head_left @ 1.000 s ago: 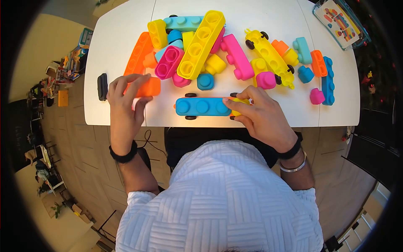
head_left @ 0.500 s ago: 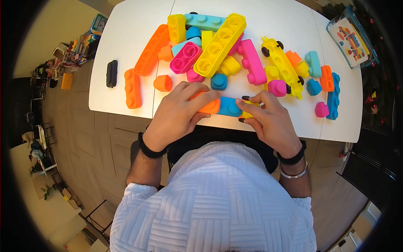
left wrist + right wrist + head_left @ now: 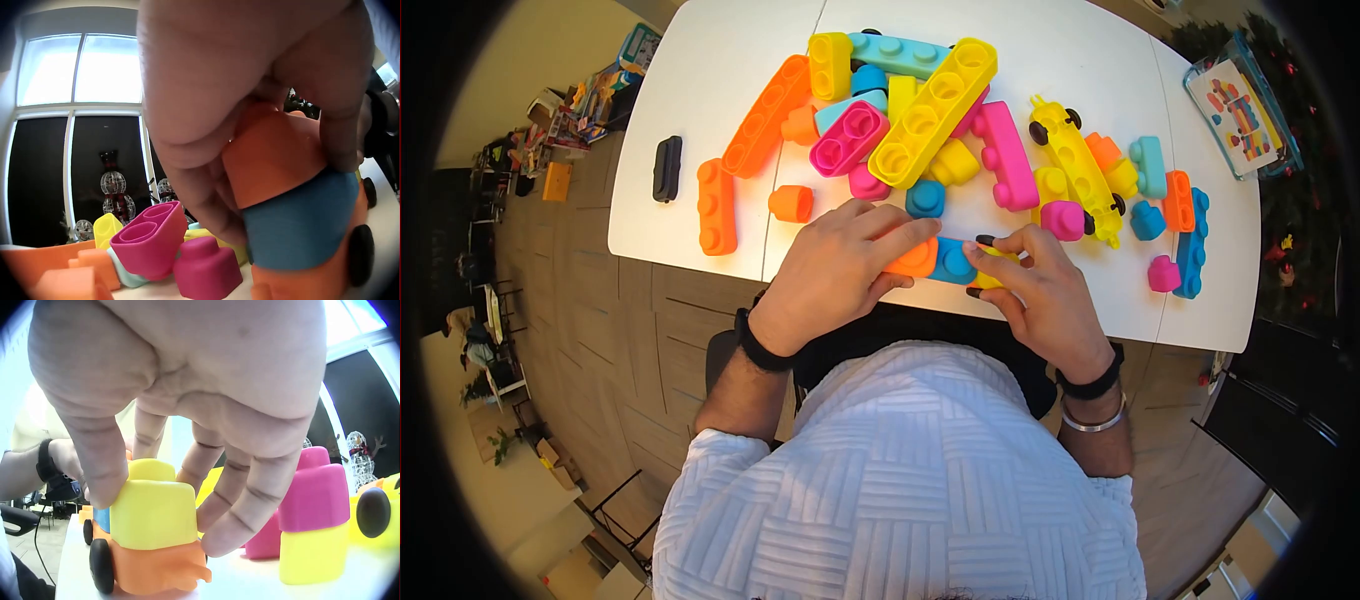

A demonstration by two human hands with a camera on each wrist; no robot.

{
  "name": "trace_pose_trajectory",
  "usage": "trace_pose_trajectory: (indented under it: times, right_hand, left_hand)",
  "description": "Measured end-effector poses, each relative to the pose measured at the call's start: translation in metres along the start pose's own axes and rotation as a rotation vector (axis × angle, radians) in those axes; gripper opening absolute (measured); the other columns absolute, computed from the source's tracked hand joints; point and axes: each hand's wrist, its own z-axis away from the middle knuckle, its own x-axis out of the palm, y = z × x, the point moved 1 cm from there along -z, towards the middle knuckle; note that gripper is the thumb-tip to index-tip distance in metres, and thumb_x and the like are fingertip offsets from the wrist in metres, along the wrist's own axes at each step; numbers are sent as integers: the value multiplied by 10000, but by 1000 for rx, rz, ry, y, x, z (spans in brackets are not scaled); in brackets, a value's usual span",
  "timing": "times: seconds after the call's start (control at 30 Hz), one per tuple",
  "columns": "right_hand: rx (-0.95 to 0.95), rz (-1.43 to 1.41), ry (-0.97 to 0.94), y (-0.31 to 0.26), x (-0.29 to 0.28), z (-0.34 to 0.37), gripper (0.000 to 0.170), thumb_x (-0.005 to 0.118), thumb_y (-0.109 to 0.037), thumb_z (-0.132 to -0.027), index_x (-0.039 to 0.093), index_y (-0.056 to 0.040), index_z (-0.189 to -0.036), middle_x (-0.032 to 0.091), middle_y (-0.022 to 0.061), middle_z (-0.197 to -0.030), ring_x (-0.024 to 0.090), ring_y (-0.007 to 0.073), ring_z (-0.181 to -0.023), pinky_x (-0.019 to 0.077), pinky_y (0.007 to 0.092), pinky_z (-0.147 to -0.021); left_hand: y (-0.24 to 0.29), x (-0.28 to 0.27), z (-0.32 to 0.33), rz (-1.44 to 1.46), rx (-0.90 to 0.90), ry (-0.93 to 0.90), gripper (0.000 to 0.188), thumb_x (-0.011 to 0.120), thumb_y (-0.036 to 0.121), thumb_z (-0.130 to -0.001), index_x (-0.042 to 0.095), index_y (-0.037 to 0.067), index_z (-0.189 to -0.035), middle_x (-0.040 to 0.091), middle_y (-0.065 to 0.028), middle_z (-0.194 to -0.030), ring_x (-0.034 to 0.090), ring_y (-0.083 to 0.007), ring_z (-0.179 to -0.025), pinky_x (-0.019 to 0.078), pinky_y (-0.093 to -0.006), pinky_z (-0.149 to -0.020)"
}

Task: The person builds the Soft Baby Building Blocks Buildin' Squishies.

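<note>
While in the bin [image 3: 1274, 105] a printed card [image 3: 1236, 118], left grip [image 3: 830, 262] around orange block [image 3: 916, 258], right grip [image 3: 1048, 298] around yellow block [image 3: 153, 515].

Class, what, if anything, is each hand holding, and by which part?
The left hand grips an orange block by its sides, on top of a blue block. The right hand pinches a yellow block by its sides, on the orange wheeled base.

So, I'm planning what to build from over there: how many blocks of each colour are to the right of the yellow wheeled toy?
Orange blocks: 2
Blue blocks: 2
Yellow block: 1
Teal block: 1
Pink block: 1
Total: 7
</note>
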Motion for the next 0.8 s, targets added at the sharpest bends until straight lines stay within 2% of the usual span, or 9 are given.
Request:
trace_pose_trajectory:
  times: [0.37,0.63,0.7,0.8]
  right_hand:
    - [-9,1,4,3,-3,0,513,879,-87,-870,783,-171,-1368,620,104,-1128,664,310,-1086,564,436,-894]
    - [-22,53,28,0,-5,1,522,882,-92,-853,769,-193,-1352,619,79,-1133,650,288,-1059,546,402,-853]
    - [-81,69,9,3,-3,2,510,864,-108,-872,754,-193,-1363,616,74,-1157,640,291,-1055,547,408,-840]
    - [-85,84,35,9,3,4,491,848,-116,-884,751,-185,-1361,599,81,-1146,631,301,-1036,549,416,-833]
  left_hand:
    - [2,7,1,-5,47,41,711,887,60,-784,672,172,-1452,688,-77,-1294,666,-354,-1204,583,-461,-977]
    - [11,-1,-3,-33,-12,20,649,888,105,-814,706,177,-1432,701,-57,-1253,668,-330,-1125,576,-459,-937]
    - [11,2,-3,-2,15,45,625,887,109,-812,718,172,-1411,710,-59,-1228,676,-332,-1096,578,-458,-916]
    - [11,4,-2,-44,-24,46,645,920,101,-787,716,130,-1398,715,-98,-1253,676,-357,-1131,574,-463,-918]
